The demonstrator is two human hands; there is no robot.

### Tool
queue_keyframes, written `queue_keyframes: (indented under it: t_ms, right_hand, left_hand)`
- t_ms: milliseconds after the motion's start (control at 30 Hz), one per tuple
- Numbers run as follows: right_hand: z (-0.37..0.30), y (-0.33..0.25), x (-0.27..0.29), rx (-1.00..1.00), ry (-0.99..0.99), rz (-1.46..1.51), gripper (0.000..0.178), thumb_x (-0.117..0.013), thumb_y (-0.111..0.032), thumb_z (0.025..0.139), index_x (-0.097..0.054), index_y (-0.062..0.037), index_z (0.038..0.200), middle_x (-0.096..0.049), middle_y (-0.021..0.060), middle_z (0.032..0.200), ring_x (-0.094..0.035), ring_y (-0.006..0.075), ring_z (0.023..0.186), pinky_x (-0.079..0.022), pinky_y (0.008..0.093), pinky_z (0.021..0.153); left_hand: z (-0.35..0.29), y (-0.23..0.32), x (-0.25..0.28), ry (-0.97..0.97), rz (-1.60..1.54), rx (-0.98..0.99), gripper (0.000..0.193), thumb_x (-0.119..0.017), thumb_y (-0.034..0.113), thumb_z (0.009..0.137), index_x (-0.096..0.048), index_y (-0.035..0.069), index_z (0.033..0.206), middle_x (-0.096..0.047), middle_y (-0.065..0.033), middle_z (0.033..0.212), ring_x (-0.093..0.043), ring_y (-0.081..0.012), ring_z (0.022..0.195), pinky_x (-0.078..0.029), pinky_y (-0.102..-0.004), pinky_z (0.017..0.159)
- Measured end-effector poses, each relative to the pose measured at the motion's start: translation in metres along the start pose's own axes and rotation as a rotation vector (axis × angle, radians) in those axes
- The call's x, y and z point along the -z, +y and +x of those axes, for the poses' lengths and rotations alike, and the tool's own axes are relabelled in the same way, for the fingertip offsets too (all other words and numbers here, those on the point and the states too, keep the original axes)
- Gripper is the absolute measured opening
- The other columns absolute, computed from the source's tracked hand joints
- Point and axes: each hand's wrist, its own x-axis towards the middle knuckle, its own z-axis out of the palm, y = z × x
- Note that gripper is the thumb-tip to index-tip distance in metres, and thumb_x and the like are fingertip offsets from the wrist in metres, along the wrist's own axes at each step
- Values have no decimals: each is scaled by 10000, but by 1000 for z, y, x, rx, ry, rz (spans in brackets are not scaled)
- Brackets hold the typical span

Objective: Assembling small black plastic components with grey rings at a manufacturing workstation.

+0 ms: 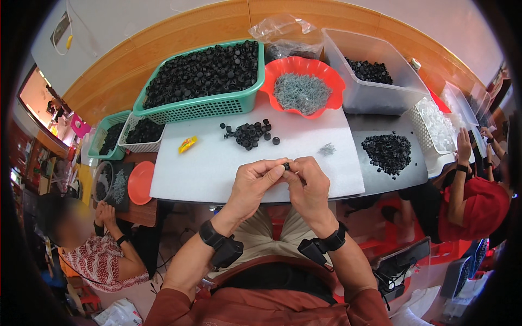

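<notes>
Near the front edge of the white-covered table (201,171), my two hands meet around a small black plastic part (286,165). My left hand (255,182) pinches it between thumb and fingertips. From the other side my right hand (308,185) is closed against the same part, its thumb and index finger touching it. Just beyond them lies a loose pile of black caps (249,135). A little heap of thin metal pins or springs (327,149) sits to the right of that pile.
At the back stand a green basket (204,111) of black caps, a red scalloped bowl (270,89) of metal pieces and a clear bin (370,92). A yellow packet (187,144) lies left. Black parts (387,155) cover the dark board. People work on both sides.
</notes>
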Motion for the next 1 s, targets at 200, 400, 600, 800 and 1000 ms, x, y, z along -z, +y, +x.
queue_keyframes:
  t_ms: [200, 400, 600, 800, 1000]
  right_hand:
    - [6, -12, 4, -71, -45, -13, 234, -740, 35, 878, -646, -24, 1084, -667, 128, 989, -659, 217, 661, -533, 322, 569]
    - [6, -12, 3, -37, -49, -3, 333, -772, 14, 853, -672, -31, 1167, -657, 125, 1034, -698, 207, 759, -560, 305, 584]
    - [5, -10, 2, 2, -44, -31, 401, -798, 66, 790, -710, -17, 1173, -647, 104, 1014, -663, 152, 740, -541, 265, 581]
    - [5, -14, 7, -52, -96, -71, 367, -786, 25, 808, -719, -51, 1161, -636, 106, 1016, -688, 204, 750, -563, 313, 611]
    - [2, -9, 7, -48, -80, -21, 306, -767, 40, 801, -720, -26, 1097, -654, 114, 968, -678, 218, 715, -551, 320, 614]
  left_hand:
    - [0, -3, 4, 34, -22, 39, 283, -648, 118, 1030, -677, -47, 1258, -719, -155, 1187, -692, -206, 1091, -566, -354, 990]
    - [1, -5, 8, 30, -69, 49, 237, -670, 110, 1013, -696, -20, 1210, -733, -125, 1121, -697, -168, 1021, -561, -297, 903]
    - [0, -3, 8, 24, -56, 33, 175, -689, 86, 995, -665, 16, 1153, -725, -61, 1062, -671, -104, 933, -534, -247, 835]
    - [-1, -3, 4, 39, 9, 0, 209, -685, 88, 994, -632, 27, 1187, -711, -48, 1099, -641, -83, 924, -519, -239, 832]
    - [-1, -5, 4, 5, 23, -14, 207, -688, 75, 987, -636, 27, 1182, -701, -62, 1136, -635, -94, 981, -517, -249, 866]
